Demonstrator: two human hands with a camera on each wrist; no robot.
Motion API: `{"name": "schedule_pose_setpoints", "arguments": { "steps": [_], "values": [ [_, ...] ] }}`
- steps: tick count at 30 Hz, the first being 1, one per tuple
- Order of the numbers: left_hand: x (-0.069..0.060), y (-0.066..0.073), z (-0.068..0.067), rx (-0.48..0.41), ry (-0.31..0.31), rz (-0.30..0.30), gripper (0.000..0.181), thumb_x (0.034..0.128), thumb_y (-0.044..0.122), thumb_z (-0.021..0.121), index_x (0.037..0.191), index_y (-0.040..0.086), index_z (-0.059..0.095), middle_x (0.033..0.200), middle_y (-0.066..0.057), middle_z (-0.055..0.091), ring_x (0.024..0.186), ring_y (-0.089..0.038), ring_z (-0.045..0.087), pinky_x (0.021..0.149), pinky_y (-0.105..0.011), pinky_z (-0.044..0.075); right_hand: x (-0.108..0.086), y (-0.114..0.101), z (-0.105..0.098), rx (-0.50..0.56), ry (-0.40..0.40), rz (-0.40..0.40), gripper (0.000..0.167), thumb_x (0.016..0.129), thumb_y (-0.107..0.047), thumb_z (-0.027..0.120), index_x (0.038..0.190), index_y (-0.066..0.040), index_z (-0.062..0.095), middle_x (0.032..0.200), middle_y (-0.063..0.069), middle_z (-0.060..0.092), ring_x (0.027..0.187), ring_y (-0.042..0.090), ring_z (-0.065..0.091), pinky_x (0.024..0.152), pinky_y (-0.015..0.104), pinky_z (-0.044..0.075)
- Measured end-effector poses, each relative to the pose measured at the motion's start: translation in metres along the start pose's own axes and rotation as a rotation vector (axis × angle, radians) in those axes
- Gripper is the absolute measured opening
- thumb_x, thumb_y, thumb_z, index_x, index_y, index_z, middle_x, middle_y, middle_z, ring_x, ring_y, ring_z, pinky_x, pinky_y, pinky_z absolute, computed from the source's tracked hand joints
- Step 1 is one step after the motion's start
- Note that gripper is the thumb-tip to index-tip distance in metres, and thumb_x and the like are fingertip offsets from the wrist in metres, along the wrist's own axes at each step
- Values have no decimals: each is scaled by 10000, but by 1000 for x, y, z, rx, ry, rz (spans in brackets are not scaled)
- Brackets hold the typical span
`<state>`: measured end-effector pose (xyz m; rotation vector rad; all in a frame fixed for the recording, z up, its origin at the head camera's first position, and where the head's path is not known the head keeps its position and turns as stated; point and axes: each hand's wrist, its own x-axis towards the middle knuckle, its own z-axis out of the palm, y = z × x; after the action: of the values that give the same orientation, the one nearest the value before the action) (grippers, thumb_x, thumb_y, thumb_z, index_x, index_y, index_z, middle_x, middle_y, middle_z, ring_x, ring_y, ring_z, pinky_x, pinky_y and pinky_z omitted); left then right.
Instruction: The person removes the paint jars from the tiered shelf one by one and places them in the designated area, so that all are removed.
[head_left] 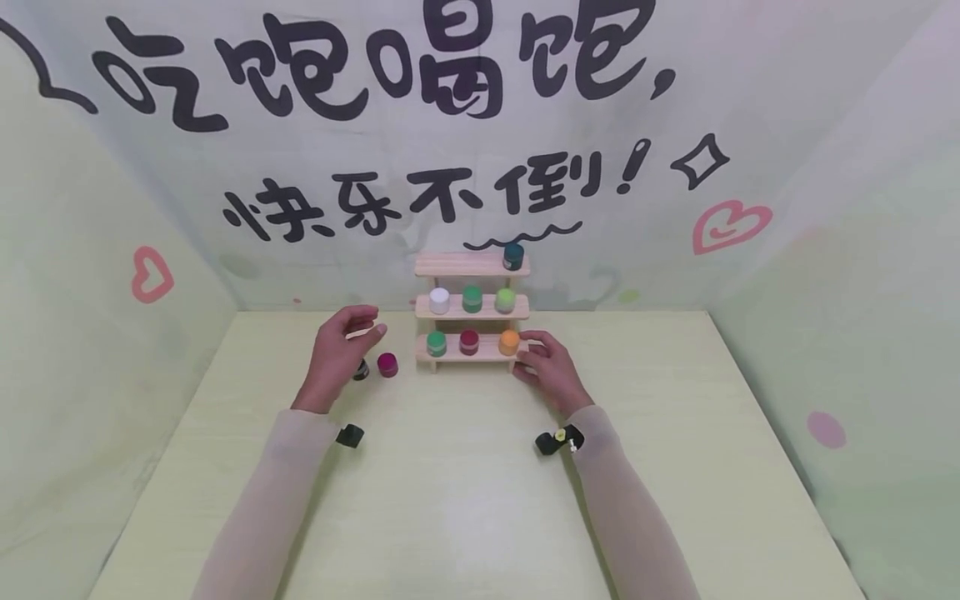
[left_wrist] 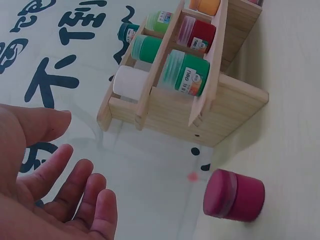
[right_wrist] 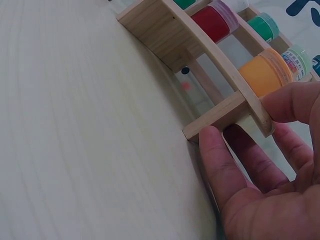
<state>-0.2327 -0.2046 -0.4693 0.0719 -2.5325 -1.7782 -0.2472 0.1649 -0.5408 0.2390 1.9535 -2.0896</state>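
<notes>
A three-step wooden rack (head_left: 472,265) stands against the back wall. Its bottom step holds a green jar (left_wrist: 186,73), a dark red jar (head_left: 468,341) and an orange jar (right_wrist: 265,72). White (head_left: 439,301), green (head_left: 472,298) and light green (head_left: 506,300) jars line the middle step; a dark teal jar (head_left: 513,257) is at the top right. My right hand (head_left: 552,367) grips the rack's bottom right end, thumb beside the orange jar. My left hand (head_left: 339,354) hovers with fingers apart, holding nothing. Beneath it sits a partly hidden dark jar (head_left: 362,370), next to a magenta jar (left_wrist: 234,195).
The pale wooden table (head_left: 465,500) carries the rack and the loose jars. A printed cloth (head_left: 360,150) with large dark lettering hangs behind it, and cloth walls rise on both sides. Each wrist wears a small black device (head_left: 350,436).
</notes>
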Motion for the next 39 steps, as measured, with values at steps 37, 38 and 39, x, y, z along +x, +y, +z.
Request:
{"name": "schedule_pose_setpoints", "arguments": {
  "steps": [37,38,39],
  "values": [
    [56,77,79,-68,-26,170,357,956,143,754,1298,70,683,1231,-123,704,1113,-230,659,1051,-380,573,1,3,1,4,1,-23,373,1031,-58,634,1392,-141,587,1215,135,650,1030,202,720,921,333,653],
    [57,78,82,-65,-30,171,354,953,152,754,1293,80,687,1236,-119,706,1113,-225,661,1045,-376,573,1,3,1,3,1,-22,374,1032,-60,633,1393,-144,587,1215,133,651,1031,202,719,921,333,653],
    [58,80,84,-66,-32,168,351,949,154,754,1288,88,691,1236,-114,707,1114,-223,660,1041,-375,572,1,3,1,5,1,-20,373,1033,-62,633,1394,-145,587,1220,134,651,1035,204,717,922,334,653]
  ]
}}
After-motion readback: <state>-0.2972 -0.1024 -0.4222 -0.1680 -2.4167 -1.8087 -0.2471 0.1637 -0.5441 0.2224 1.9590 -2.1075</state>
